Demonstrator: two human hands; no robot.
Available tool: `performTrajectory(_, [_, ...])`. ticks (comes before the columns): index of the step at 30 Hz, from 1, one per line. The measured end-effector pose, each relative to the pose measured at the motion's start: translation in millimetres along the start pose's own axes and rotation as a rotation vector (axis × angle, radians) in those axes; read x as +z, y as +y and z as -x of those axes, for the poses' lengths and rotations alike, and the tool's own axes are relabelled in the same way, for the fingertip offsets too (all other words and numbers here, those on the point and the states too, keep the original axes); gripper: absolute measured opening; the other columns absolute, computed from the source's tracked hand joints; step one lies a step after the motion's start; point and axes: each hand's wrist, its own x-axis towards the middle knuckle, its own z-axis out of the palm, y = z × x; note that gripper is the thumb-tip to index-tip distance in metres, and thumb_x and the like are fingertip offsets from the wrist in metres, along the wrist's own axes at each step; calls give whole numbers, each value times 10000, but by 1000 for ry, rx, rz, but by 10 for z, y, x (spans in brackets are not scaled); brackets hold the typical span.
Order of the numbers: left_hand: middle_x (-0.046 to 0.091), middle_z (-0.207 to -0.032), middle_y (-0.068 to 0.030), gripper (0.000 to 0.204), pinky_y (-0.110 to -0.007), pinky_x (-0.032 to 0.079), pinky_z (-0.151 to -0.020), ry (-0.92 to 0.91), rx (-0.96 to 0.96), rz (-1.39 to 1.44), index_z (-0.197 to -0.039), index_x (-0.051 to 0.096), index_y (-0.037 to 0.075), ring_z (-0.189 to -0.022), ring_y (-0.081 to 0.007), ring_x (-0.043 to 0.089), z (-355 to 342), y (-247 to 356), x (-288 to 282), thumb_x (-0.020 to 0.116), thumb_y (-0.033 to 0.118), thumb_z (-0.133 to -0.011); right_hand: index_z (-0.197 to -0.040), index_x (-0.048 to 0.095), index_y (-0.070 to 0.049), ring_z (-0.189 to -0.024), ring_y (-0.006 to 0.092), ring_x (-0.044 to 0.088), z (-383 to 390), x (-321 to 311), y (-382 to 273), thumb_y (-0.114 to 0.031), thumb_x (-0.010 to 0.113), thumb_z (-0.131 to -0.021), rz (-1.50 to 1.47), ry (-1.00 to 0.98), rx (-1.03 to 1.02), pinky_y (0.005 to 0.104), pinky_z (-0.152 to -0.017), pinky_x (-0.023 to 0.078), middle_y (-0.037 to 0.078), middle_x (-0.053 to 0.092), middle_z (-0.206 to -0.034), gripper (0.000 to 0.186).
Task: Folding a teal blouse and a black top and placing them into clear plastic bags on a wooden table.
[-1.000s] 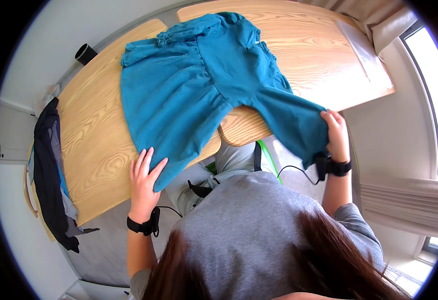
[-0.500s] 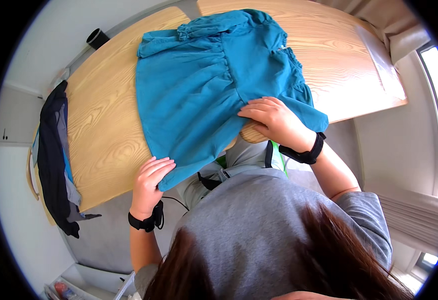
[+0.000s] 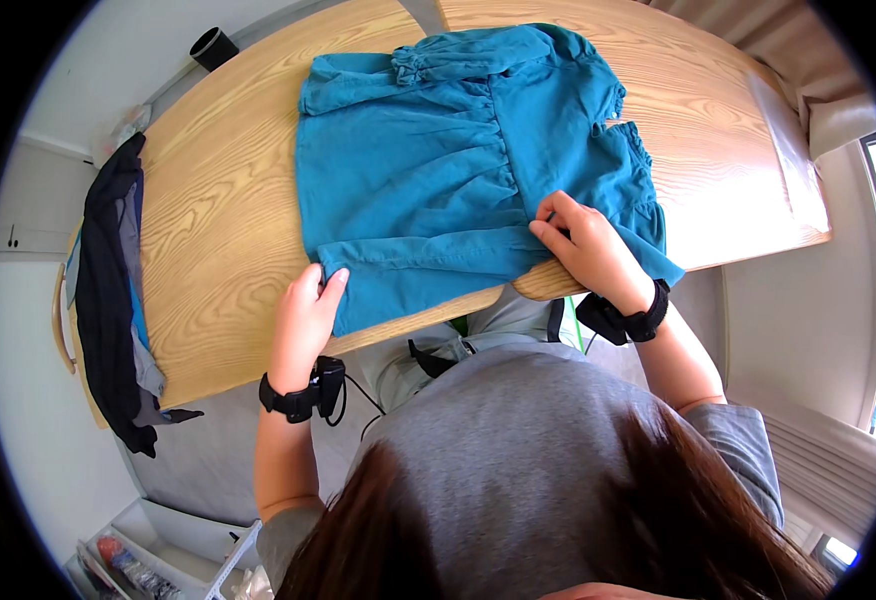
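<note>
Dark garments [image 3: 103,290]: hanging at the left end of the worktop [image 3: 208,270], well apart from the dress; little risk from them, I judge.
Left wristband [image 3: 303,395]: black, with a loose cord; the cord could catch on the near edge and jerk the grip.
Left hand [image 3: 306,315]: thumb and fingers pinched on the skirt's near hem corner; if the pinch slackens, that corner could slip and the turned edge open out.
Folded strip [image 3: 418,262]: lies over the skirt between the two hands; uneven pull from either end would probably skew it or trap creases.
Teal dress [image 3: 408,140]: spread on the worktop, skirt leftward, neckline rightward; the gathered waist seam is rumpled, and bulk there could spoil a flat lay. Too strong a tug might drag the whole dress toward the near edge.
Right hand [image 3: 578,235]: fingertips closed on cloth near the waist, apart from the other hand; a grip taking more than one layer could bunch the bodice.
Loose cloth tip [image 3: 648,250]: juts past the near edge beyond the right wrist, perhaps a sleeve; its weight might draw cloth down.
</note>
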Motion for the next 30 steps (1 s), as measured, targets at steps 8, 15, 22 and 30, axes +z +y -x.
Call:
performTrajectory(8, [499,-536,-104,299,-327,361,-458,12,-91,-52,-737,480,-16,-465,-157,434,-13,52,5,677,200,-800,-854,571,-66,-653,297,579,-108,152,74,-270,676,-777,344,158,-251,396,-634,438,108,585,-623,242])
performTrajectory(15, [430,-521,1,279,-257,269,-432,13,-37,102,-887,422,40,-471,-61,333,121,74,-57,679,105,-798,-753,520,-77,-583,294,579,-182,110,61,-274,667,-783,421,81,-172,389,-606,431,87,563,-566,248])
performTrajectory(22, [447,-569,-44,267,-301,337,-492,113,-74,-12,-888,422,43,-519,-135,402,327,142,2,668,86,-796,-752,502,-65,-575,308,556,-180,154,1,-262,663,-793,507,88,-202,387,-592,422,103,537,-559,257])
performTrajectory(30, [527,-1219,-109,441,-388,394,-936,15,751,-332,-1057,539,45,-1124,-306,483,381,181,-119,752,110,-676,-764,508,-72,-586,312,568,-181,180,-11,-266,660,-794,514,108,-184,402,-612,429,99,544,-559,248])
